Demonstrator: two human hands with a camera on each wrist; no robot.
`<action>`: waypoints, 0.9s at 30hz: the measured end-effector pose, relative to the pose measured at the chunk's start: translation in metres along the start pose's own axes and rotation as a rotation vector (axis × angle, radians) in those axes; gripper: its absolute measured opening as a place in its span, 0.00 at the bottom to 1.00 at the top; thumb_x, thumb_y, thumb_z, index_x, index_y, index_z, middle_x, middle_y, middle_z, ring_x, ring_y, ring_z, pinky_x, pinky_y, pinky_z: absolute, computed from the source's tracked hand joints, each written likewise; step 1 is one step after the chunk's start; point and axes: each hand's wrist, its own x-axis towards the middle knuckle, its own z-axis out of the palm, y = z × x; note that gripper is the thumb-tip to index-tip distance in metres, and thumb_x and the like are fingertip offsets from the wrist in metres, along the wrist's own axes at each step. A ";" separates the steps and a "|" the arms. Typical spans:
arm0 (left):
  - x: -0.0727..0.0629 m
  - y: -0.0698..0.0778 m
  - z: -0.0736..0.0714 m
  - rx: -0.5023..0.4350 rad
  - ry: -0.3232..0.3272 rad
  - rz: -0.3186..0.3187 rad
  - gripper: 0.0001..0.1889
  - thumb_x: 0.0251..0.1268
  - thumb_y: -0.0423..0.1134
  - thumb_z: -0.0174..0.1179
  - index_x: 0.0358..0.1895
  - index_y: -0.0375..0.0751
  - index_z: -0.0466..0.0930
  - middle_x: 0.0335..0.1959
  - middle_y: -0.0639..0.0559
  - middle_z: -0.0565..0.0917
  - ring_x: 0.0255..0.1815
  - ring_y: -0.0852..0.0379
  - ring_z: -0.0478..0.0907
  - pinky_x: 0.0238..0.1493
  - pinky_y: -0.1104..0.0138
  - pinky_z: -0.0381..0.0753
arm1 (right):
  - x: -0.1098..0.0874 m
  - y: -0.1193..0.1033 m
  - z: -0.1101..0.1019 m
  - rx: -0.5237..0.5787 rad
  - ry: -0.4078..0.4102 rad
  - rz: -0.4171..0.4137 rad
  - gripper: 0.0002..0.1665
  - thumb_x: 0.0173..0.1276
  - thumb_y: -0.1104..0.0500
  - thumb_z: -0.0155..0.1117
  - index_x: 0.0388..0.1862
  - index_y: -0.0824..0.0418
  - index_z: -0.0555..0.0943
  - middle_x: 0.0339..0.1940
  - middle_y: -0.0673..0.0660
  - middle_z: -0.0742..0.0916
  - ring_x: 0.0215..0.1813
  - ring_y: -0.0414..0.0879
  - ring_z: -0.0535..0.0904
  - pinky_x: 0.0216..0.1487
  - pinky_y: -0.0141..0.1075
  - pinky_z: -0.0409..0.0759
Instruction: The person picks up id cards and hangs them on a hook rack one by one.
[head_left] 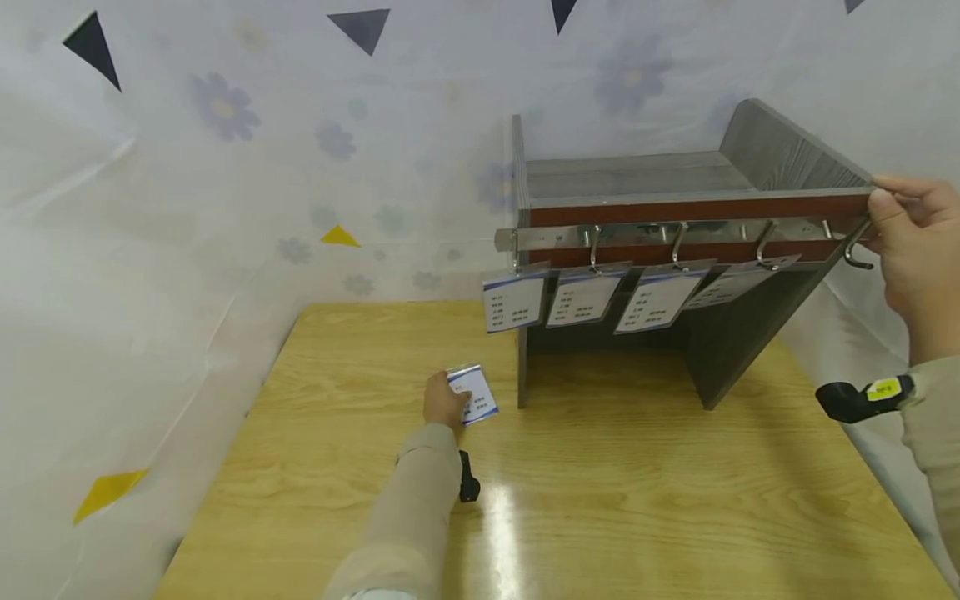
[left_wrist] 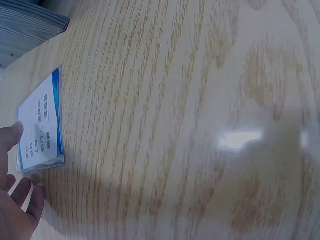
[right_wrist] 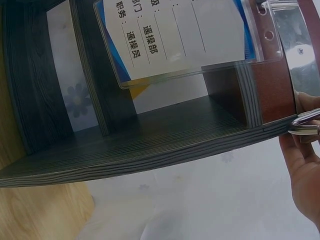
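Note:
A name badge (head_left: 474, 395) in a clear plastic sleeve lies at the wood-grain table, left of the grey shelf. My left hand (head_left: 446, 401) pinches it, with the thumb (left_wrist: 11, 136) on its printed face and the other fingers at its edge. My right hand (head_left: 918, 242) grips the upper right front corner of the shelf (head_left: 630, 177), beside the end hook (head_left: 857, 254). Several similar badges hang from hooks on the metal rail (head_left: 543, 240); one hanging badge (right_wrist: 180, 35) fills the top of the right wrist view. The end hook carries no badge.
The shelf stands on the right half of the table (head_left: 600, 500), its side panel (head_left: 765, 333) reaching down to the tabletop. Behind is a pale patterned sheet (head_left: 420, 167) with flowers and triangles. The table's left edge runs beside the sheet.

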 end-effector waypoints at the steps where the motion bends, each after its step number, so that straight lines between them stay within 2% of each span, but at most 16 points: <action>1: 0.001 0.000 0.001 0.017 -0.007 0.003 0.32 0.49 0.39 0.63 0.58 0.33 0.61 0.53 0.41 0.67 0.45 0.48 0.68 0.48 0.59 0.67 | 0.000 0.000 0.000 0.014 -0.001 -0.001 0.17 0.55 0.60 0.59 0.45 0.61 0.76 0.35 0.51 0.79 0.33 0.36 0.78 0.35 0.20 0.71; 4: 0.003 0.003 0.001 0.090 -0.024 0.021 0.32 0.49 0.42 0.62 0.58 0.35 0.61 0.53 0.42 0.67 0.48 0.47 0.67 0.49 0.58 0.66 | 0.000 0.000 0.000 0.058 -0.003 -0.002 0.15 0.55 0.62 0.58 0.43 0.62 0.77 0.34 0.52 0.79 0.31 0.36 0.78 0.30 0.18 0.71; 9: 0.003 0.012 -0.003 0.191 -0.035 0.050 0.33 0.48 0.44 0.63 0.58 0.37 0.62 0.54 0.43 0.68 0.52 0.45 0.63 0.51 0.56 0.64 | 0.001 -0.001 -0.001 0.069 -0.009 -0.002 0.14 0.55 0.63 0.58 0.42 0.62 0.77 0.33 0.51 0.79 0.30 0.36 0.78 0.29 0.18 0.71; 15: 0.002 0.011 -0.002 0.407 -0.103 0.097 0.42 0.42 0.52 0.65 0.61 0.38 0.57 0.59 0.45 0.63 0.58 0.43 0.57 0.54 0.53 0.59 | 0.001 0.000 -0.001 0.049 -0.025 -0.025 0.17 0.54 0.61 0.59 0.44 0.63 0.77 0.33 0.52 0.79 0.31 0.36 0.78 0.30 0.18 0.71; 17: 0.000 0.012 -0.003 0.430 -0.133 0.083 0.46 0.39 0.53 0.66 0.63 0.38 0.55 0.62 0.45 0.59 0.60 0.42 0.54 0.56 0.52 0.56 | 0.001 0.000 -0.001 0.049 -0.033 -0.031 0.17 0.54 0.61 0.59 0.44 0.63 0.76 0.34 0.52 0.79 0.32 0.36 0.78 0.31 0.18 0.71; 20: -0.004 0.014 -0.005 0.416 -0.162 0.068 0.48 0.37 0.53 0.68 0.64 0.40 0.53 0.64 0.46 0.56 0.61 0.41 0.52 0.57 0.50 0.53 | 0.000 0.001 -0.001 0.063 -0.035 -0.031 0.17 0.55 0.61 0.59 0.44 0.64 0.76 0.34 0.52 0.79 0.33 0.37 0.78 0.31 0.18 0.71; 27: -0.002 0.012 -0.007 0.433 -0.187 0.114 0.47 0.33 0.51 0.70 0.62 0.42 0.57 0.61 0.46 0.60 0.58 0.42 0.55 0.54 0.49 0.56 | 0.000 0.001 0.000 0.070 -0.033 -0.026 0.17 0.55 0.61 0.59 0.44 0.63 0.76 0.34 0.52 0.79 0.33 0.38 0.78 0.31 0.18 0.71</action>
